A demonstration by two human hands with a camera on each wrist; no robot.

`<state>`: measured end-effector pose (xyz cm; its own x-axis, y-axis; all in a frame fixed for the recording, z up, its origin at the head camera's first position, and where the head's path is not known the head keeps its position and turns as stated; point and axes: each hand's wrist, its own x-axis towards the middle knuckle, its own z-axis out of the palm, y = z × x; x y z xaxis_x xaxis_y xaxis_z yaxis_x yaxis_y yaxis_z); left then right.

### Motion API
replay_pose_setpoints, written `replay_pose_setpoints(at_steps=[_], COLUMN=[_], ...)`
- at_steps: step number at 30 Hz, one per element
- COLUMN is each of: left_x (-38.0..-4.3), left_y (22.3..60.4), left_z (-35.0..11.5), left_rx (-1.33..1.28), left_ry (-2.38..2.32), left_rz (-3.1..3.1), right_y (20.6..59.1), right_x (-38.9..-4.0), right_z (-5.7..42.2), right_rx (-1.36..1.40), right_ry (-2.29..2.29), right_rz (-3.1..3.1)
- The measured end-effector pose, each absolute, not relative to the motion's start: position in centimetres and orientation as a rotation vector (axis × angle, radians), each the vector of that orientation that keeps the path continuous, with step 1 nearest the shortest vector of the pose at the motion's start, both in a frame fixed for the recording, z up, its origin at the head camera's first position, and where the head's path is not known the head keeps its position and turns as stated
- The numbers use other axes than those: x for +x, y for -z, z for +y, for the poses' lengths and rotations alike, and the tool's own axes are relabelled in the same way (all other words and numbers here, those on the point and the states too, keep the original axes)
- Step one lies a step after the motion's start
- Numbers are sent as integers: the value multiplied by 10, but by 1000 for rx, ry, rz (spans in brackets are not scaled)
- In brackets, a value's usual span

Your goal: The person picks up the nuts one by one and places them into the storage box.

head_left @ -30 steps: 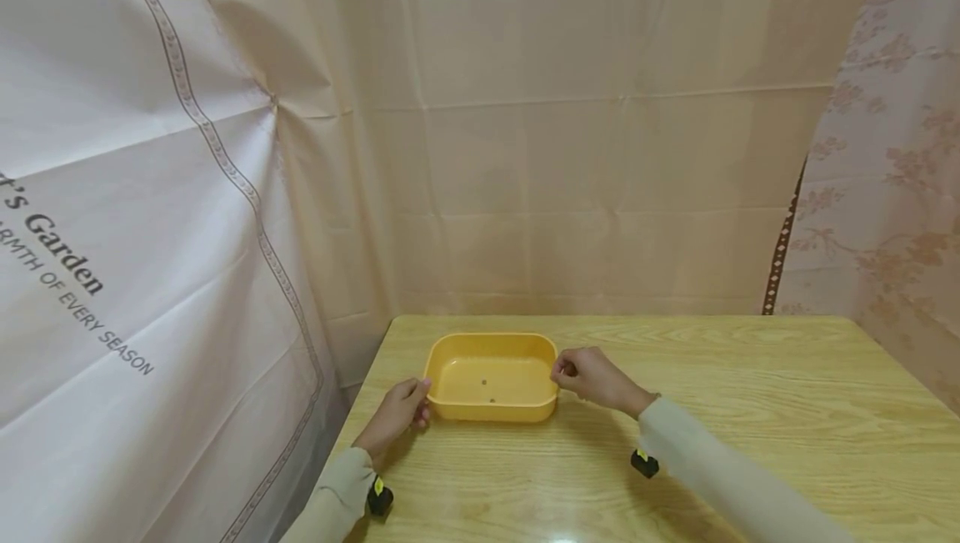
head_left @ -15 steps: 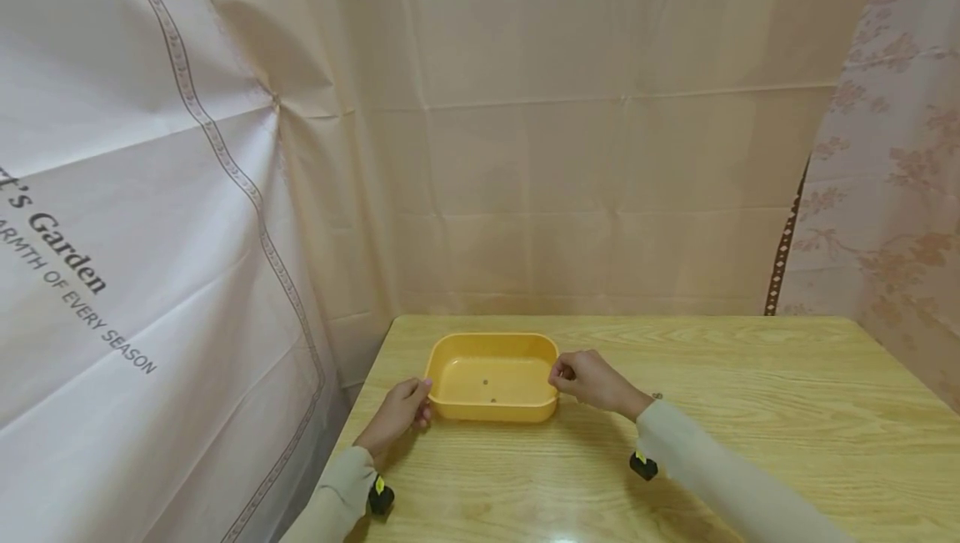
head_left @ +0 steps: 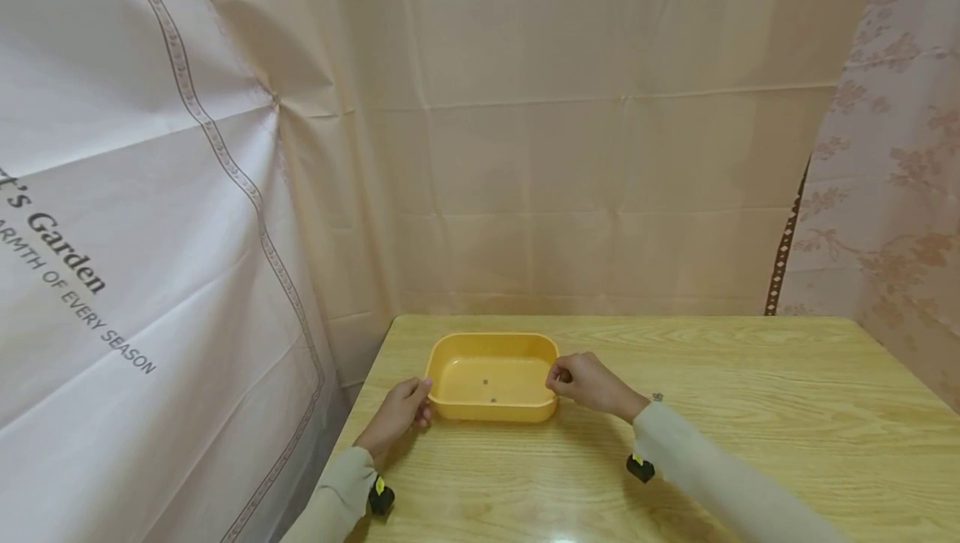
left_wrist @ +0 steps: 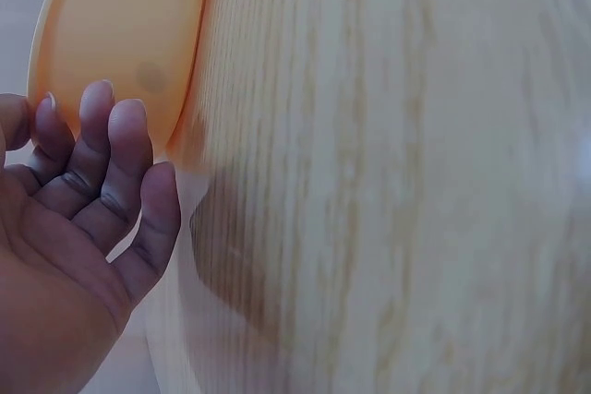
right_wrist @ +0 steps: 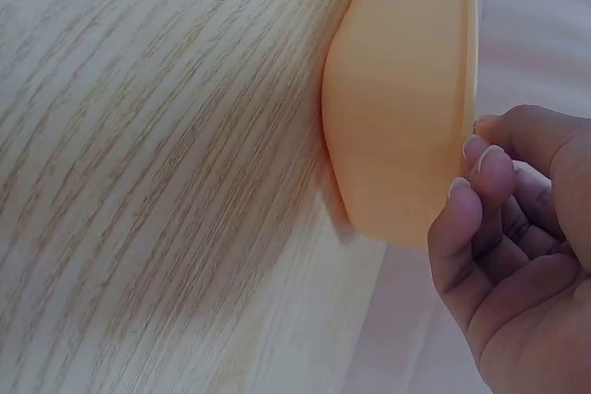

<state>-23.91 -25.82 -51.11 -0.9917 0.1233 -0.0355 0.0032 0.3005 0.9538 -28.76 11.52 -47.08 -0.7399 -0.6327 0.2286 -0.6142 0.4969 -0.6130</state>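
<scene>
A shallow yellow plastic tray [head_left: 493, 412] with rounded corners sits on the wooden table, and two small grey pieces [head_left: 485, 382] lie apart on its floor. My left hand [head_left: 397, 414] holds the tray's left end, thumb at the rim and fingers against the outer wall. At the opposite end, my right hand [head_left: 592, 383] is at the rim with thumb and forefinger pinched together. A tiny dark speck of a small piece [right_wrist: 475, 126] shows between those fingertips in the right wrist view; the rest of it is hidden.
Just behind the right wrist, a little cluster of small grey pieces [head_left: 657, 397] lies on the wooden table [head_left: 750, 409]. Beige cloth [head_left: 600, 193] hangs behind the table, and printed white cloth [head_left: 150, 234] hangs along the left side.
My right hand has shifted slightly left and down along the tray's right rim, and more of the grey cluster behind its wrist shows. My left hand and the tray stay nearly still.
</scene>
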Motion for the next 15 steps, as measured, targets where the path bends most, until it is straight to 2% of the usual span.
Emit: replay_pose_setpoints(at_steps=[15], left_x=[-239], left_y=[510], left_z=[-258], left_rx=[100], left_ry=[-1804], left_rz=[2442], right_y=[472], right_x=[-287], right_z=[120], right_rx=[-1121], right_ry=[1062], right_rz=[2721])
